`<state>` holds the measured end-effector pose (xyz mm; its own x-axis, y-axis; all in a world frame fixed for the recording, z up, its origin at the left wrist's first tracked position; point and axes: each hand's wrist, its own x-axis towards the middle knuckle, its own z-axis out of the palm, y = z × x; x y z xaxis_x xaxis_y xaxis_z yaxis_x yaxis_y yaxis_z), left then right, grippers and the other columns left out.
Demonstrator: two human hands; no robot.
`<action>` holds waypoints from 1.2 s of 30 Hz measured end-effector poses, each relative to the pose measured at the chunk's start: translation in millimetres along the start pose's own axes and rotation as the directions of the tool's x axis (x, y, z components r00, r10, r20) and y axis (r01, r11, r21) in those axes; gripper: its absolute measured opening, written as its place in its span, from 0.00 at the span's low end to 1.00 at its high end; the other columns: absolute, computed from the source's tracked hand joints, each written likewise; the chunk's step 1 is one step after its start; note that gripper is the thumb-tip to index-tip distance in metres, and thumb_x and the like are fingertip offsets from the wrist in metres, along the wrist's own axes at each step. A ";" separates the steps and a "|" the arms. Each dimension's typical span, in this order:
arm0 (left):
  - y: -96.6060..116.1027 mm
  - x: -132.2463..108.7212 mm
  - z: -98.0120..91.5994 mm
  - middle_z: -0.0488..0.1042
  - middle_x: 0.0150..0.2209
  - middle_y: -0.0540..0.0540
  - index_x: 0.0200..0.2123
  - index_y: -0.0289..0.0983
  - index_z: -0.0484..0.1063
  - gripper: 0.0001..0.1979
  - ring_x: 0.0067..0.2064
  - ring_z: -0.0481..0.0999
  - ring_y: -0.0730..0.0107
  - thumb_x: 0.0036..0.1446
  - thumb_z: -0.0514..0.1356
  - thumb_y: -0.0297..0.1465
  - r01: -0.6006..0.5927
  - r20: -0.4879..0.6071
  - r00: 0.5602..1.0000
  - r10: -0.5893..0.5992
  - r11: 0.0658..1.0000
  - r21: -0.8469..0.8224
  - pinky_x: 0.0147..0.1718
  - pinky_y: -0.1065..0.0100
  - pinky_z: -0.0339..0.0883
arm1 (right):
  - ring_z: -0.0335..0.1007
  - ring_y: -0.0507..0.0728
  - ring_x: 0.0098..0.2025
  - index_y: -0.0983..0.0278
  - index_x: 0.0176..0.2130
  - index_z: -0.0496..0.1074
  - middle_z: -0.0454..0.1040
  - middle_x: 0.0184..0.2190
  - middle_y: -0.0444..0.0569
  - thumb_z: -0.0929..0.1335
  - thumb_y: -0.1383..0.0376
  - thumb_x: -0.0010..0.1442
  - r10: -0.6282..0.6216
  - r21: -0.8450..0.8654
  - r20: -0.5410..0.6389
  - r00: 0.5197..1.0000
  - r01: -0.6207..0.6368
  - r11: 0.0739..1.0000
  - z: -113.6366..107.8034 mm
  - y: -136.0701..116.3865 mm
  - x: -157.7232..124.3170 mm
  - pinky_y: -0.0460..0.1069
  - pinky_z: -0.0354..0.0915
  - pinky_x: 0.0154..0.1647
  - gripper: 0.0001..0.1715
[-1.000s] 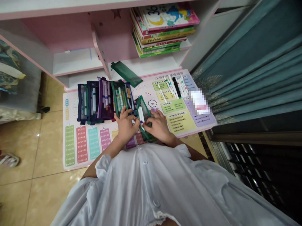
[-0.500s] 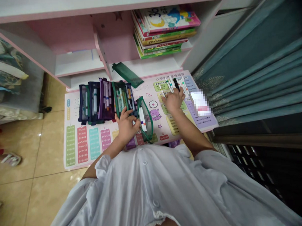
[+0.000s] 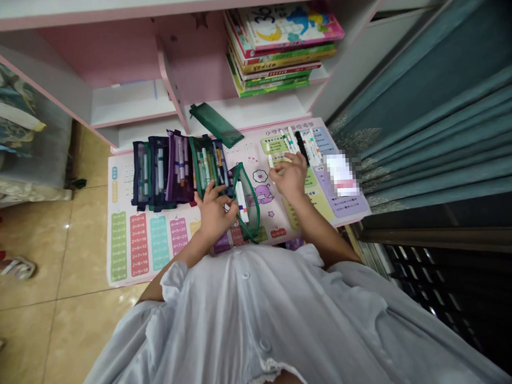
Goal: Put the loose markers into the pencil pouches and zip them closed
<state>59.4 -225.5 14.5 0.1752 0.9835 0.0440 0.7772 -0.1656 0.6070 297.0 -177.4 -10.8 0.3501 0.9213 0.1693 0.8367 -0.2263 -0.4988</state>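
Observation:
My left hand (image 3: 216, 212) pinches the left edge of an open green mesh pouch (image 3: 255, 206), which has white markers (image 3: 241, 199) inside. Closed round a white marker (image 3: 270, 161), my right hand (image 3: 289, 173) is over the yellow part of the printed mat. Just beyond it lie several white markers (image 3: 313, 147) and a black marker (image 3: 301, 148). Left of the open pouch, filled mesh pouches sit in a row, among them a purple one (image 3: 179, 167) and a green one (image 3: 204, 163).
A flat green pouch (image 3: 217, 124) lies near the shelf (image 3: 133, 104). Stacked books (image 3: 275, 55) stand on the shelf. A phone with a blurred screen (image 3: 342, 174) rests at the mat's right edge, beside a blue curtain (image 3: 439, 121). Someone's sandalled foot (image 3: 19, 268) is at far left.
My right hand has drawn back a little toward me and left from the loose markers, its fingers now closed on a white one. My left hand and the open pouch stay in place.

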 end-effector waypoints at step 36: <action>-5.7 0.4 3.1 0.77 0.58 0.44 0.25 0.40 0.75 0.09 0.70 0.60 0.43 0.57 0.61 0.32 -0.017 -0.006 1.000 0.017 1.000 0.021 0.67 0.29 0.42 | 0.55 0.72 0.69 0.62 0.31 0.79 0.74 0.57 0.55 0.70 0.61 0.60 -0.139 0.065 -0.071 0.988 0.143 0.988 7.7 -9.8 -31.7 0.69 0.55 0.67 0.10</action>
<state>56.8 -224.4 8.6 0.1852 0.9809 0.0592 0.7864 -0.1841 0.5896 274.4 -202.0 -17.8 0.2596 0.9190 0.2966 0.8490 -0.0708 -0.5237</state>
